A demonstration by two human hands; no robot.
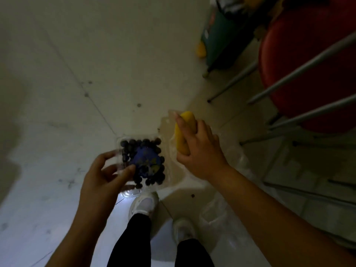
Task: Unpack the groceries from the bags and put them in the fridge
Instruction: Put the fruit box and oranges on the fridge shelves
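So the left hand (107, 176) pinches a clear blueberry clamshell (143, 162) by its near-left corner; flimsy, better supported underneath. Right hand (200, 149) wraps a yellow fruit (183, 132), firm-looking, both held above the floor (77, 74).

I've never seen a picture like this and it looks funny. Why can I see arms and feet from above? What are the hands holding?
The camera sits on a person's head and looks down, so you see their own arms, legs and white shoes over a pale floor. The left hand holds a clear box of blueberries. The right hand has its fingers curled round a yellow fruit, with thin clear plastic beside it. At the right stands a red stool with metal legs.
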